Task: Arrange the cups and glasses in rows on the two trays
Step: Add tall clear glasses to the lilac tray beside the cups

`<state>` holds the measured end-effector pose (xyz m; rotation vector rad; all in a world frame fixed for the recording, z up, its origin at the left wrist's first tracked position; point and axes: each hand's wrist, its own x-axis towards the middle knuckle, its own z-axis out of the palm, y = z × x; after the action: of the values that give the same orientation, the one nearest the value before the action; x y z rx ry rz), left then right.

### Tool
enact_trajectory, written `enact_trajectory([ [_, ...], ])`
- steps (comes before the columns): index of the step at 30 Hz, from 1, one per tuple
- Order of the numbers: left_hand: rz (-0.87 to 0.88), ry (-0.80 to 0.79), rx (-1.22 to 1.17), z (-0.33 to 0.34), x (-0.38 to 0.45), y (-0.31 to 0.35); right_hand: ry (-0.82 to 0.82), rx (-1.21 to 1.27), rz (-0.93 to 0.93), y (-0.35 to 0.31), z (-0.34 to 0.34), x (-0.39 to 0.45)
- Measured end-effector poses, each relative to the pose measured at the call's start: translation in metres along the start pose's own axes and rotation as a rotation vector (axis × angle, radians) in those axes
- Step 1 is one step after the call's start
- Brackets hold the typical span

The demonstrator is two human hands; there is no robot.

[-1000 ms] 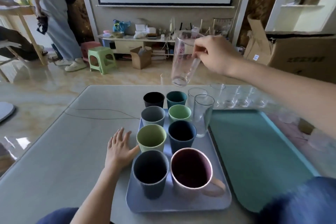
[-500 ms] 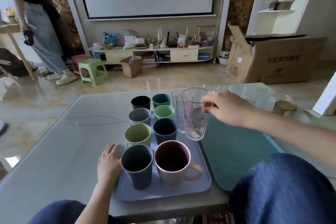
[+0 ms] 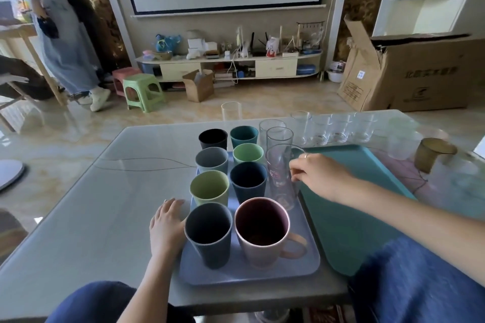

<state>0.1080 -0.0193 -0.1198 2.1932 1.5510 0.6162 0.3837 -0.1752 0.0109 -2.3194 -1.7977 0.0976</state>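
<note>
A lilac tray (image 3: 249, 273) holds several coloured cups in two rows, with a pink mug (image 3: 262, 231) at the front right. Two clear glasses (image 3: 278, 139) stand in a third row at the tray's right side. My right hand (image 3: 319, 174) pinches the rim of a tall clear glass (image 3: 282, 178), which stands on the tray in front of those two. My left hand (image 3: 166, 225) rests flat on the table against the tray's left edge. A teal tray (image 3: 349, 217) lies to the right with nothing on it.
Several small clear glasses (image 3: 333, 130) stand along the table's far edge, one more glass (image 3: 231, 111) at the far middle. A brown cup (image 3: 433, 153) sits at the far right. A thin cable (image 3: 141, 164) crosses the table's left part. A person stands at the far left.
My right hand brought the tall glass down from the air and set it on the lilac tray behind the pink mug. My left hand stayed beside the tray.
</note>
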Motion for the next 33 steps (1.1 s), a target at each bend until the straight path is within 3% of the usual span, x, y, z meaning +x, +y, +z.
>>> enact_trajectory([
  [9, -0.005, -0.024, 0.026, 0.003, 0.001, -0.003, -0.112, 0.06, 0.02, -0.001, -0.01, -0.001],
  [17, -0.025, -0.027, 0.017, 0.002, 0.002, 0.0, 0.077, 0.121, -0.032, -0.026, -0.057, 0.025],
  [23, -0.055, 0.026, 0.084, 0.002, 0.024, 0.006, 0.169, 0.029, -0.13, -0.056, -0.063, 0.122],
  [29, -0.083, -0.049, 0.193, 0.022, 0.04, -0.005, 0.064, -0.154, -0.064, -0.067, -0.03, 0.229],
  [33, -0.09, -0.037, 0.189, 0.024, 0.041, -0.006, -0.094, -0.271, -0.004, -0.07, -0.008, 0.267],
])
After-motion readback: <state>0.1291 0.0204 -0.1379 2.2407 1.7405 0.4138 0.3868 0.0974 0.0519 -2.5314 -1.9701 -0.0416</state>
